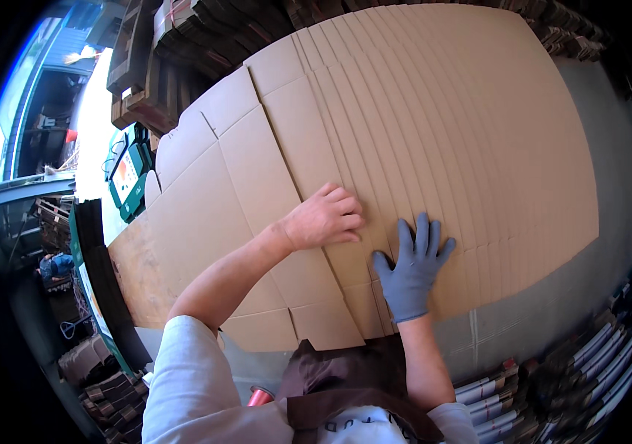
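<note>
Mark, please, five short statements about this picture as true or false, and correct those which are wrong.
1. The left hand is bare, while the right hand is gloved. True.
2. The right hand is closed in a fist. False: its fingers are spread over the cardboard sheets.
3. Several cardboard sheets overlap with staggered edges. True.
4. The person wears a brown apron. True.
5. The two hands are clasped together. False: they are apart.
</note>
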The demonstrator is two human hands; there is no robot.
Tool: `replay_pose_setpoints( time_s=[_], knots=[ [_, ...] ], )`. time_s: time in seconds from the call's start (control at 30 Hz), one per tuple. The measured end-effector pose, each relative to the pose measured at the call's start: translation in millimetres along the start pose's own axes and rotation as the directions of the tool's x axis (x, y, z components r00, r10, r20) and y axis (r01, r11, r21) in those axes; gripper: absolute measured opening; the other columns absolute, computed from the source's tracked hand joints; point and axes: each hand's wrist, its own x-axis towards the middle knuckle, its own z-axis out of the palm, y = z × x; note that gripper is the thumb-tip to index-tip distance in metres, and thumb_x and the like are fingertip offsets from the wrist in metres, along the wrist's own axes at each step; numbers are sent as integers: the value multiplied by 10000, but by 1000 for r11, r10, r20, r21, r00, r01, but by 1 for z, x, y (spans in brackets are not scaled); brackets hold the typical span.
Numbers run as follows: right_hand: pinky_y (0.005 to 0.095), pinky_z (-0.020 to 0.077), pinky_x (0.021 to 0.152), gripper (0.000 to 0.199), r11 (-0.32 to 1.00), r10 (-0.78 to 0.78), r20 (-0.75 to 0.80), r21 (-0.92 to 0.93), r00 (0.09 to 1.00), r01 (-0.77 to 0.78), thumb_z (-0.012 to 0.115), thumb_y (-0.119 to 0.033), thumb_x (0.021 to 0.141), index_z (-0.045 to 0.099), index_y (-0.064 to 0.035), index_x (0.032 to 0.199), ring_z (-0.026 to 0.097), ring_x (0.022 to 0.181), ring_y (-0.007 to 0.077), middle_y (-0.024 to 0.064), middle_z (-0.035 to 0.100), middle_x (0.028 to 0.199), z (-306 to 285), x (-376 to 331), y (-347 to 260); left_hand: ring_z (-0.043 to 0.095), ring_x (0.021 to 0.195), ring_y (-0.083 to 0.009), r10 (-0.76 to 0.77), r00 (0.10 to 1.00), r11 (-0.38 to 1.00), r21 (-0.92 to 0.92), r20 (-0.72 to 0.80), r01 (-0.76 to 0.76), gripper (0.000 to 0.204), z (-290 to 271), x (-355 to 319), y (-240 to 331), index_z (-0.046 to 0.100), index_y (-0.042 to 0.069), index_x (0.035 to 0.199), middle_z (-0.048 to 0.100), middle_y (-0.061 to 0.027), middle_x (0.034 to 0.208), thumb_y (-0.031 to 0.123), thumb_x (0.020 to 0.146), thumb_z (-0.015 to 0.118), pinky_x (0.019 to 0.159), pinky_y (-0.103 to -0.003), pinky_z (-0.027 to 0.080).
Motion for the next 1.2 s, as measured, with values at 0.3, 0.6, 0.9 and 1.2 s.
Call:
replay_pose_setpoints(
  time_s=[0.3, 0.6, 0.9, 1.2],
  knots=[
    [737, 186, 1081, 694, 1000, -10, -40, 20, 999, 11, 791, -338, 721, 529, -106, 1320, 354, 1368, 457, 199, 403, 1493, 3, -4, 1, 525, 1009, -231, -44, 999, 999, -24, -10, 44, 253, 1, -9, 2, 610, 155, 924, 551, 1, 1025, 341, 832, 755, 931, -399, 419],
    [741, 198, 1077, 699, 1000, -14, -46, -4, 999, 14, 794, -333, 717, 521, -112, 1321, 369, 1361, 458, 200, 406, 1492, 3, -3, 5, 526, 1015, -217, 2, 999, 999, -53, -44, -5, 240, 6, -8, -3, 591, 171, 911, 565, 14, 1025, 312, 811, 758, 935, -377, 425],
    [577, 380, 975, 441, 994, -18, -26, 103, 1000, 21, 739, -337, 834, 578, -115, 1180, 515, 1167, 369, 141, 566, 1239, -10, -21, -20, 528, 1025, -220, -12, 997, 996, -92, -74, 5, 247, 10, -16, -9, 612, 176, 936, 564, 13, 1036, 371, 844, 733, 932, -389, 405],
    [454, 522, 703, 239, 932, 202, 421, 194, 884, -306, 698, -286, 885, 650, -82, 999, 678, 819, 336, 128, 707, 885, -24, -106, -42, 512, 1167, -317, -326, 800, 945, -139, -504, 298, 275, 0, -77, 2, 610, 121, 1087, 584, -78, 1213, 224, 864, 734, 1024, -438, 401]
  ],
)
